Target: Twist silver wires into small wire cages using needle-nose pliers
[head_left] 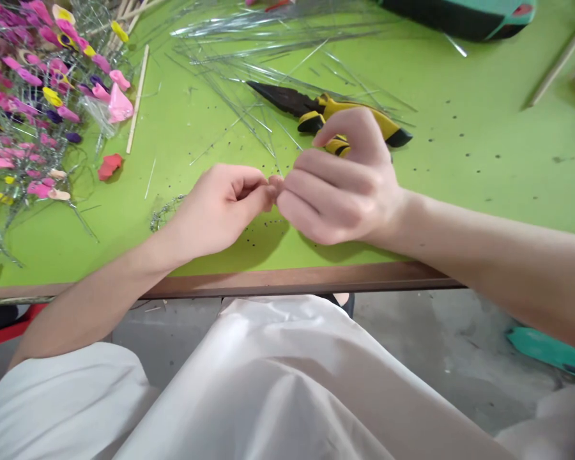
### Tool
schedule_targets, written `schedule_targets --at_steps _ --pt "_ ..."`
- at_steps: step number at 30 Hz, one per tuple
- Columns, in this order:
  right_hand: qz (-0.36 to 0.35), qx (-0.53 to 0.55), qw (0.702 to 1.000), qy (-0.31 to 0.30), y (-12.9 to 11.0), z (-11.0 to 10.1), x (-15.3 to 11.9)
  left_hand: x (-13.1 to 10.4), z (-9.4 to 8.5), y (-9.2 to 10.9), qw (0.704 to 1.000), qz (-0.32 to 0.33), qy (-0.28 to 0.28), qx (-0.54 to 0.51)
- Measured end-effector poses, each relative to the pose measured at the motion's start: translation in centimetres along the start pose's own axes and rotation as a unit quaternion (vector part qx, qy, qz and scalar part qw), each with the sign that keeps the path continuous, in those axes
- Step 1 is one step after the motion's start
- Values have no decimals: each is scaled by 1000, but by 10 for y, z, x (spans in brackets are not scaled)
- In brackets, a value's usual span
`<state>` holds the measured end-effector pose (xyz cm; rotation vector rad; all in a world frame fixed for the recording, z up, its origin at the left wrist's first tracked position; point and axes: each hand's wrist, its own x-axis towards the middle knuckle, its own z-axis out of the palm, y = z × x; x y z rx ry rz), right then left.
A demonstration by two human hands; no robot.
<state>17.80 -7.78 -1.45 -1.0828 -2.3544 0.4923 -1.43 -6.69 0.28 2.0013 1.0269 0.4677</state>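
Note:
Over the green tabletop my left hand point(223, 207) is closed in a pinch between thumb and forefinger. My right hand point(340, 188) meets it fingertip to fingertip, its fingers curled and its forefinger bent up. Whatever lies in the two pinches is too small or too hidden to make out. Just behind my right hand lie long-nose pliers point(292, 99) with yellow and black handles, partly covered by that hand. Close to my left wrist is a small bunch of twisted silvery wire point(165, 214), part of it hidden behind the wrist.
Loose thin metal wires point(249, 35) are spread across the back. At left sits a heap of wire stems with pink, purple and yellow pieces point(33, 108). A red piece point(110, 167), a wooden stick point(138, 99) and a teal-and-black object point(464, 16) also lie on the table point(483, 185).

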Motion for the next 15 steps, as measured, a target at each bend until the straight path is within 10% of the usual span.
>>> schedule_targets --at_steps 4,9,15 --pt "10 -13 992 127 14 3 -6 -6 6 -6 989 54 123 66" --pt "95 177 971 133 12 -6 -8 -6 15 -16 944 202 233 119" --pt "72 179 972 137 8 -5 -8 -4 16 -21 947 203 231 89"
